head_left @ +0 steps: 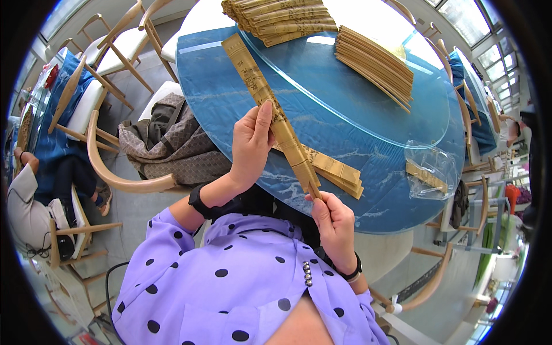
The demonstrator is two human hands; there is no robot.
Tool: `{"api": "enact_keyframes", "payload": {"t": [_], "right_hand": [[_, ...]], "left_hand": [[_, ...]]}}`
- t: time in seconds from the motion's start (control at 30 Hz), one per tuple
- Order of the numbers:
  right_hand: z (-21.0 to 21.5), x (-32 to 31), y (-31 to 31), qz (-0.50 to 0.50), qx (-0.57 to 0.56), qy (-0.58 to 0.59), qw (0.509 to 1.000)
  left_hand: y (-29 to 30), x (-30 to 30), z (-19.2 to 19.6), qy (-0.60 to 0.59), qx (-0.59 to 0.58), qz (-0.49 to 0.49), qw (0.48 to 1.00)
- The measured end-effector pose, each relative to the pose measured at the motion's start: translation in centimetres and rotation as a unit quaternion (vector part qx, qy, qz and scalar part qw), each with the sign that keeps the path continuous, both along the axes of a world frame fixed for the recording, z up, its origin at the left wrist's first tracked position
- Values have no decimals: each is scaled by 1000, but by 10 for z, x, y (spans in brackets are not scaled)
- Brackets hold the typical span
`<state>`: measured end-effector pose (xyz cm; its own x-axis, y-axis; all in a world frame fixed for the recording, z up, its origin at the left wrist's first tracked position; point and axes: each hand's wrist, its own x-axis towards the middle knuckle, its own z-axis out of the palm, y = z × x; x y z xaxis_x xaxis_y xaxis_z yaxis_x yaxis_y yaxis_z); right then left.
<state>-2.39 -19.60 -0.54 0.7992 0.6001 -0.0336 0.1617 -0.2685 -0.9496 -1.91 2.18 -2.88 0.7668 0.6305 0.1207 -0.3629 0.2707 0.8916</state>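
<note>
A long, narrow gold paper chopstick sleeve [282,125] with dark printing slants across in front of me, over the table edge. My left hand [252,138] pinches it near the middle, thumb on top. My right hand [335,221] is closed at its lower end, where slim brown tips show between the fingers; what they are is partly hidden. Beneath the held sleeve, a few similar gold sleeves [339,172] lie fanned on the blue tabletop. Farther off are a heap of gold sleeves [282,17] and a neat stack of narrow tan strips [374,66].
The round table [213,86] has a blue cover and a clear glass turntable [345,118]. A clear plastic bag [431,172] with a gold piece lies at its right. A chair with a grey-brown patterned bag [167,141] stands left. Another person [34,213] sits farther left.
</note>
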Motion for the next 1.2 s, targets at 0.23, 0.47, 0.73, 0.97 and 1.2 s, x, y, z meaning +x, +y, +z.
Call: {"api": "enact_keyframes", "payload": {"t": [0.23,0.47,0.73,0.97,1.2], "right_hand": [[1,-2,-3,-4,1,-8,1000],[4,-1,-1,0,-11,-37,999],[9,-1,0,21,-6,12,1000],[-2,6,1,102,72,-273,954],[1,11,4,126,16,-403,906]], "left_hand": [[7,5,-7,-84,53,58,993],[-8,1,-10,-95,61,57,992],[10,3,-3,-22,22,14,999],[25,6,-1,4,35,25,999],[17,4,1,39,93,18,995]]}}
